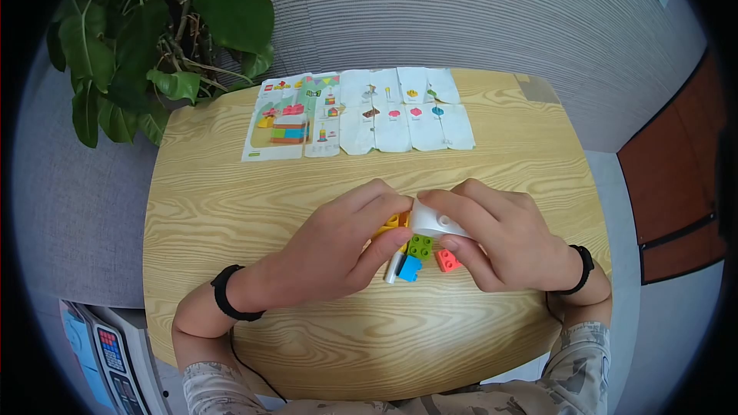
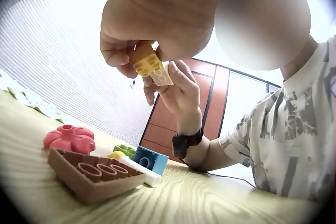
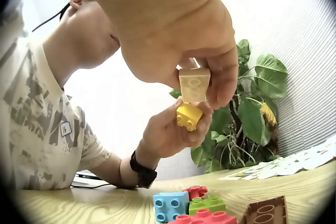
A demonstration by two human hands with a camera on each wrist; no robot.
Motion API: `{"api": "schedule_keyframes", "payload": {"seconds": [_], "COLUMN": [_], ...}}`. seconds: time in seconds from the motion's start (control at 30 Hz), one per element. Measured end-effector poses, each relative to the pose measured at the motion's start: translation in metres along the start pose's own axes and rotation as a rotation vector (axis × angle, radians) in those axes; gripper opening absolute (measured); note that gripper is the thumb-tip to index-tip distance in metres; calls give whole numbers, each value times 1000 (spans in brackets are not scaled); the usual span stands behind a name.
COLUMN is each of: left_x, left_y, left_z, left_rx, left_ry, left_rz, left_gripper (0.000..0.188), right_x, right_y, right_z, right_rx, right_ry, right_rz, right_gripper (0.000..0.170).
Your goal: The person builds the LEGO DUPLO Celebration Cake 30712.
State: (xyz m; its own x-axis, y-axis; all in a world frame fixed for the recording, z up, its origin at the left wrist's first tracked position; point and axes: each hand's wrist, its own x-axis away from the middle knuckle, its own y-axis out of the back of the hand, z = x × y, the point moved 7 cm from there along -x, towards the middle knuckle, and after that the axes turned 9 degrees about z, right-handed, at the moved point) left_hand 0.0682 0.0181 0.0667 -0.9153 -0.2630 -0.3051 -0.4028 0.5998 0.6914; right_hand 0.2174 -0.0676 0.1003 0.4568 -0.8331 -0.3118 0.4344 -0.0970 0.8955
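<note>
The left hand (image 1: 338, 242) pinches a yellow brick (image 2: 148, 65) between thumb and fingers, its studs facing down in the left wrist view. Close beside it, the right hand (image 1: 492, 234) holds a white curved piece (image 1: 432, 219) by thumb and fingers. In the right wrist view the white piece (image 3: 194, 84) is just above the yellow brick (image 3: 189, 117); whether they touch I cannot tell. Below the hands lie a green brick (image 1: 420, 247), a blue brick (image 1: 410, 268), a white tube (image 1: 393, 267) and a coral brick (image 1: 447, 260).
A brown piece (image 2: 94, 176) and a pink flower-shaped piece (image 2: 69, 139) lie on the wooden table (image 1: 330, 353). A creased picture sheet (image 1: 357, 114) is spread at the far side. A leafy plant (image 1: 154, 38) stands at the back left.
</note>
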Motion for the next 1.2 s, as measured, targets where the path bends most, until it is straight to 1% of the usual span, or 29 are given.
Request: {"api": "schedule_keyframes", "payload": {"seconds": [0.13,0.23,0.33,0.43,0.53,0.63,0.73,0.8,0.83,0.93,1.03,1.1,1.2], "left_x": [2,6,3,2,2,3,5,8,10,8,6,6,6], "left_y": [2,-2,0,-2,-5,-9,-4,-3,-3,-5,-4,-5,-6], "left_z": [-1,5,3,2,3,5,6,9,10,3,-1,-1,-3], "left_rx": [109,353,291,326,360,506,433,443,448,536,382,359,352], "left_ry": [25,77,-1,63,134,109,141,164,176,117,148,146,141], "left_rz": [52,-44,19,104,195,53,156,145,139,34,68,104,144], "left_gripper": [31,36,40,41,36,28,18,15,15,16,19,20,20], "right_x": [3,4,3,4,2,9,8,7,7,4,2,6,10], "right_y": [0,-7,-20,-21,-14,-9,-7,-9,-11,-15,-13,-13,-17], "right_z": [1,5,9,7,8,4,2,0,-1,-3,-2,-1,-2], "right_rx": [-43,-95,-100,-81,-101,-110,-143,-188,-211,-238,-281,-332,-402], "right_ry": [25,26,43,58,58,82,68,38,24,80,43,69,76], "right_rz": [-33,-21,24,22,-40,-118,-133,-121,-115,-164,-51,-59,-30], "right_gripper": [41,44,46,48,43,34,26,24,23,19,11,7,9]}}
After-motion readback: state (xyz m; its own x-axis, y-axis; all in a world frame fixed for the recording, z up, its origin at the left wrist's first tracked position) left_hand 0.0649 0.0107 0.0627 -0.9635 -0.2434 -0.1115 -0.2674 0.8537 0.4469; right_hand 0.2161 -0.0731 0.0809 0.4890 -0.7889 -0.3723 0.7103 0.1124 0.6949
